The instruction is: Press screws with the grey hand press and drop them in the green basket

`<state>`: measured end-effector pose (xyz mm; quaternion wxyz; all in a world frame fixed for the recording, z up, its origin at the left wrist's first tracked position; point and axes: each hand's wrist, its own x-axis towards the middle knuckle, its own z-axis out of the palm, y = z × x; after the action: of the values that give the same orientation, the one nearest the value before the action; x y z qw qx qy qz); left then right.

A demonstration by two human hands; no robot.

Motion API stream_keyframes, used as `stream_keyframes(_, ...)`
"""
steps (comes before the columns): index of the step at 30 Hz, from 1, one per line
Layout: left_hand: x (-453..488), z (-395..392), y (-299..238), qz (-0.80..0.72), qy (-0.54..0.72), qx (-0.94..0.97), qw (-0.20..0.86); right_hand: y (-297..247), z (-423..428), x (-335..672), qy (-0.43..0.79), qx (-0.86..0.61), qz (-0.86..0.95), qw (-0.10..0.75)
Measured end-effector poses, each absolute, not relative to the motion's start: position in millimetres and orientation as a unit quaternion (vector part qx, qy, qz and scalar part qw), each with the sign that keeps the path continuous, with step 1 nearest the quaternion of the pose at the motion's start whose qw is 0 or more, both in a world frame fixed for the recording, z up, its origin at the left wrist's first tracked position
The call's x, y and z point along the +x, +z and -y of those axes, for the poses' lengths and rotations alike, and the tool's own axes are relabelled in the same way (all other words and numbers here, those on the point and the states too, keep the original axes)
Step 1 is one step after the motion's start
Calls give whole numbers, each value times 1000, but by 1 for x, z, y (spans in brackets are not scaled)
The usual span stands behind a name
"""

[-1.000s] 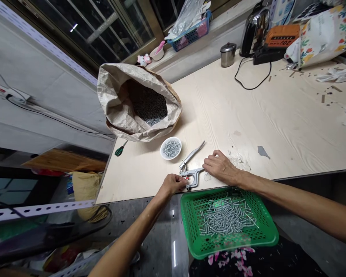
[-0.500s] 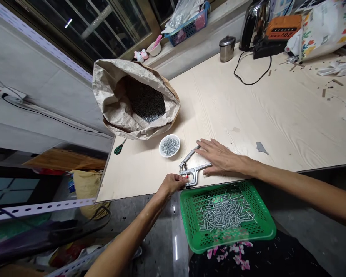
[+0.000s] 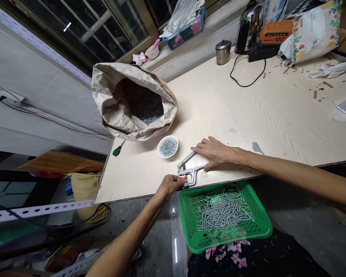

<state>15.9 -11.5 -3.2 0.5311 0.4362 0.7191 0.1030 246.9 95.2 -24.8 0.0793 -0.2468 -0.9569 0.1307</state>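
Silver hand pliers [image 3: 193, 174] with a coil spring and a red bit at the jaw stand at the table's front edge. My left hand [image 3: 170, 184] pinches at the jaw, its fingertips closed; whatever small thing they hold is hidden. Across the two spread handles lies my right hand [image 3: 216, 151], fingers on the upper handle's end and thumb by the lower one. Just below, a green basket [image 3: 187, 234] carries many small metal spring-like pieces [image 3: 223, 211]. A white bowl [image 3: 159, 153] of small silvery pieces sits behind the pliers.
A large paper sack [image 3: 102, 100] with dark metal pieces inside stands at the back left. Green-handled scissors [image 3: 117, 150] lie near the left edge. Farther back are a metal canister [image 3: 223, 52], a kettle [image 3: 249, 29], a black cable [image 3: 249, 85] and a flowered bag [image 3: 314, 36].
My right hand has shifted slightly on the handles, its fingers now bunched closer at the upper handle's end. The left hand stays at the jaw. The whole view has moved a little.
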Motion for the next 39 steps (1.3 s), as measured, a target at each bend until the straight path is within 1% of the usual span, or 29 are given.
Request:
stream_keyframes(2, 15, 14, -3, -720, 82, 453, 519, -25, -94, 247, 138, -247, 956, 80)
stream_keyframes(3, 16, 17, -3, -728, 70, 471, 493, -25, -93, 247, 144, -248, 954, 83)
stream_keyframes(4, 18, 20, -3, -740, 65, 499, 446, -25, -91, 247, 152, -248, 953, 86)
stream_keyframes(6, 26, 24, -3, -752, 82, 582, 299, -26, -87, 248, 172, -248, 949, 97)
stream_keyframes(8, 38, 24, -4, -708, 113, 679, 161, -27, -82, 249, 189, -250, 942, 116)
stream_keyframes(9, 45, 20, -6, -670, 120, 723, 121, -27, -79, 249, 196, -253, 939, 128)
stream_keyframes(10, 51, 15, -7, -630, 116, 761, 104, -26, -77, 250, 200, -257, 936, 138)
stream_keyframes(12, 61, -1, -10, -561, 85, 817, 105, -24, -72, 252, 207, -266, 930, 149)
stream_keyframes(14, 66, -17, -11, -515, 38, 849, 117, -21, -70, 256, 217, -279, 925, 141)
stream_keyframes(17, 66, -35, -6, -487, -30, 865, 120, -17, -68, 262, 210, -317, 917, 118)
stream_keyframes(20, 67, -40, 1, -483, -49, 866, 119, -17, -68, 265, 170, -331, 922, 108)
stream_keyframes(24, 70, -37, 0, -491, -13, 859, 147, -25, -69, 260, 149, -313, 932, 105)
stream_keyframes(30, 74, -29, -11, -522, 31, 838, 155, -33, -72, 254, 186, -310, 928, 95)
stream_keyframes(33, 68, -26, -7, -538, 80, 824, 159, -33, -70, 263, 162, -301, 931, 130)
stream_keyframes(37, 45, -12, 11, -636, 205, 729, 149, -33, -59, 274, 156, -297, 925, 178)
stream_keyframes(39, 31, -1, 17, -708, 199, 662, 145, -33, -53, 274, 163, -302, 922, 179)
